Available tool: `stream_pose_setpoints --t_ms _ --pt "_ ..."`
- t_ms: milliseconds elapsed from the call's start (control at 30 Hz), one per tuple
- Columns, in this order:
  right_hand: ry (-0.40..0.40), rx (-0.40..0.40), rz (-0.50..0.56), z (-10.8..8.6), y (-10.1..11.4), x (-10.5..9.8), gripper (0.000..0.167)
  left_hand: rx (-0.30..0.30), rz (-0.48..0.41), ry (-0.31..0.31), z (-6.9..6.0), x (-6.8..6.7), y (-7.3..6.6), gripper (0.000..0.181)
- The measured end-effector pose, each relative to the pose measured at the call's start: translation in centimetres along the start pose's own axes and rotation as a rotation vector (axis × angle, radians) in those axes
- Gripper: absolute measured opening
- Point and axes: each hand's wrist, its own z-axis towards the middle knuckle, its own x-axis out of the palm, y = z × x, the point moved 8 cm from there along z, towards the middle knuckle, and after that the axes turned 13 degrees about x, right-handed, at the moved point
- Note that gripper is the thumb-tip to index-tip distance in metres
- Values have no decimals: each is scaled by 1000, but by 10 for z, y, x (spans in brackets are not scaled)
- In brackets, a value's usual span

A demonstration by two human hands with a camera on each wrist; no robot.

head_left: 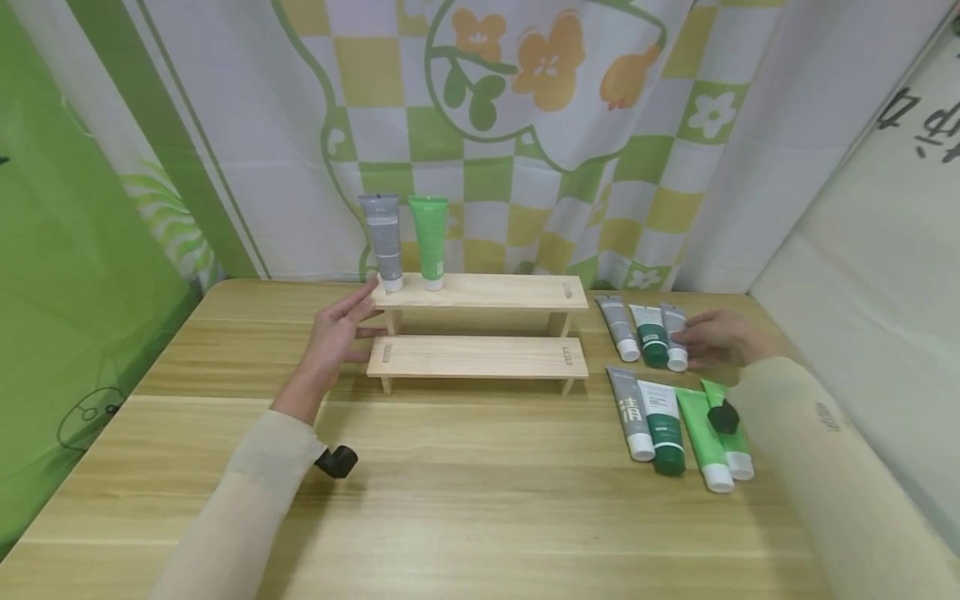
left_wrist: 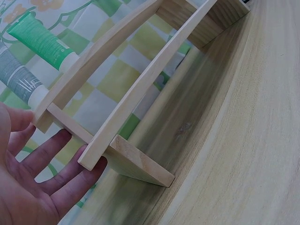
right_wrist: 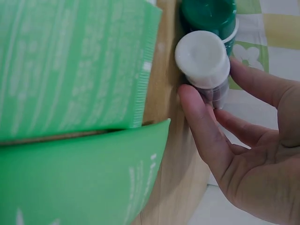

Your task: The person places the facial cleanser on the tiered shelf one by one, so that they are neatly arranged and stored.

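A two-tier wooden stand [head_left: 480, 358] is at the middle of the table. My left hand [head_left: 335, 333] is at its left end, and the left wrist view shows the fingers [left_wrist: 65, 180], fairly straight, touching the ends of the boards. On the upper tier, a grey tube [head_left: 385, 242] and a green tube [head_left: 431, 242] stand upright on their white caps. My right hand [head_left: 723, 337] pinches a small grey tube [head_left: 674, 329] that lies at the right of the back row. Its white cap [right_wrist: 201, 57] shows between the fingers in the right wrist view.
Beside the pinched tube lie a green-and-white tube [head_left: 651, 337] and another grey tube [head_left: 618, 327]. In front are a grey tube [head_left: 631, 412], a green-and-white tube [head_left: 663, 425] and two green tubes [head_left: 703, 437]. A patterned curtain [head_left: 480, 167] hangs behind the table [head_left: 465, 500].
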Motion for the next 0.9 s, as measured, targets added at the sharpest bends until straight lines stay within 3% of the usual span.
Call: stream_pose_setpoints --t_ms 300,433,900 --pt "-52 65 34 12 3 4 49 10 6 1 -1 -1 0 46" --pt "-40 72 42 14 3 6 41 6 -8 -4 0 -1 2 46" --pt "-37 54 7 15 -1 4 41 -7 -12 -5 0 0 1 45"
